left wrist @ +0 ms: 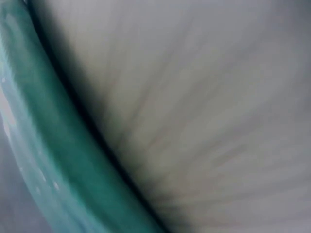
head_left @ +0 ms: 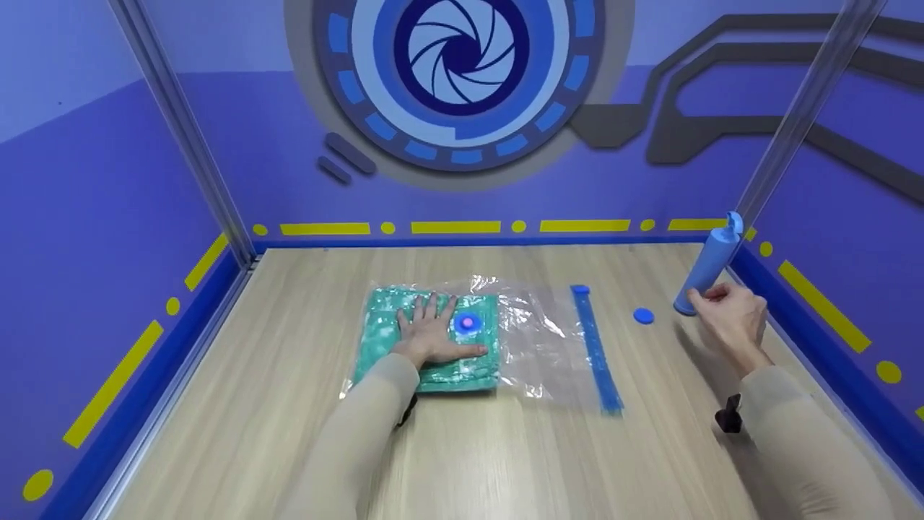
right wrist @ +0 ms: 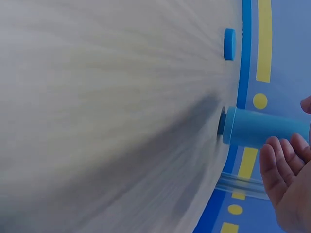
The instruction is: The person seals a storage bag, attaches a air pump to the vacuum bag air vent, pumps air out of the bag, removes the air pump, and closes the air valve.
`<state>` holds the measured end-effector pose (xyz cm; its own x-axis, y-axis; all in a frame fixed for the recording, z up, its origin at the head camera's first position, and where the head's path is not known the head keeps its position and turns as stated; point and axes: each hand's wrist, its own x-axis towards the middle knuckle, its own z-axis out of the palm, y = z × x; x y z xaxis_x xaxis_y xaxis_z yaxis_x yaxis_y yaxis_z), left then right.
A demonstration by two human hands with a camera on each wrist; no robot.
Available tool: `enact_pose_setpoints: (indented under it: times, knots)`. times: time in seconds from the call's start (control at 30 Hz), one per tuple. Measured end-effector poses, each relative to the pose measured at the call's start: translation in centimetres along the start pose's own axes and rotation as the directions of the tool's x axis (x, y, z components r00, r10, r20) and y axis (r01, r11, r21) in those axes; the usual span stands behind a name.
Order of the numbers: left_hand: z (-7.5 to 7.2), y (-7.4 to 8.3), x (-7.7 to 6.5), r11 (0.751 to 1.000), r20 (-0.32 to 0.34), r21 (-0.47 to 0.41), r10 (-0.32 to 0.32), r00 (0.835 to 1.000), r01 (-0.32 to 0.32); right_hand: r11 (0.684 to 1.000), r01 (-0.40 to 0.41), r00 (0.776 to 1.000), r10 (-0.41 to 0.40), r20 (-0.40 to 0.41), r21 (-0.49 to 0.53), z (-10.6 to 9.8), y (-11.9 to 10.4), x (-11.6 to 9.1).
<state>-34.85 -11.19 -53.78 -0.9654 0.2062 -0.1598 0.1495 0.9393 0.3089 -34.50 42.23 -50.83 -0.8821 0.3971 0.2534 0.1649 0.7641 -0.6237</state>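
A folded green item (head_left: 382, 307) lies inside a clear plastic bag (head_left: 538, 347). The bag has a blue slider strip (head_left: 598, 347) at its right end and a round blue valve (head_left: 458, 329) with a pink centre. My left hand (head_left: 432, 339) rests flat on the bagged item, fingers spread, just left of the valve. At the right, a blue hand pump (head_left: 711, 263) stands upright with its hooked handle on top. My right hand (head_left: 733, 318) is beside the pump, with fingers (right wrist: 278, 167) loosely bent and not wrapped around it. Whether they touch it is unclear.
A round blue cap (head_left: 643, 315) lies on the wooden table (head_left: 505, 462) between the strip and the pump. Blue panels with yellow marks (head_left: 455, 227) enclose the table at the back and both sides. A metal post (head_left: 188, 137) rises at the back left corner.
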Motion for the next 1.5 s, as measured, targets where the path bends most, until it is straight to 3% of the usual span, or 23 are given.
enact_pose_setpoints:
  times: [0.23,0.33,0.53,0.8,0.87,1.0,1.5]
  knots:
    - [0.1,-0.1,-0.1,1.000,-0.004,-0.001,0.001,1.000,-0.001,0.997,0.080,0.995,-0.079,0.064,-0.007,1.5,-1.0,-0.5]
    - [0.0,-0.1,-0.1,1.000,-0.007,0.004,0.001,1.000,-0.001,0.994,0.112,0.985,-0.110,0.131,-0.007,2.0,-1.6,-0.5]
    - [-0.1,-0.1,-0.1,1.000,-0.012,0.000,-0.002,1.000,0.002,0.989,0.136,0.937,-0.111,0.331,-0.054,2.9,-2.6,0.3]
    - [0.0,0.0,-0.2,1.000,-0.013,0.001,0.002,1.000,-0.002,0.977,0.161,0.874,-0.075,0.480,-0.141,4.1,-3.0,1.7]
    - [-0.1,0.1,-0.3,1.000,-0.014,0.000,0.004,1.000,-0.004,0.975,0.168,0.864,-0.073,0.498,-0.148,4.4,-3.0,1.8]
    - [-0.2,0.3,-0.2,1.000,-0.016,-0.010,0.009,1.000,-0.009,0.964,0.193,0.867,-0.082,0.491,-0.181,4.8,-3.0,2.0]
    - [-0.2,0.0,-0.4,1.000,-0.012,-0.008,-0.002,1.000,0.002,0.979,0.112,0.841,-0.001,0.541,-0.172,5.6,-3.4,2.1]
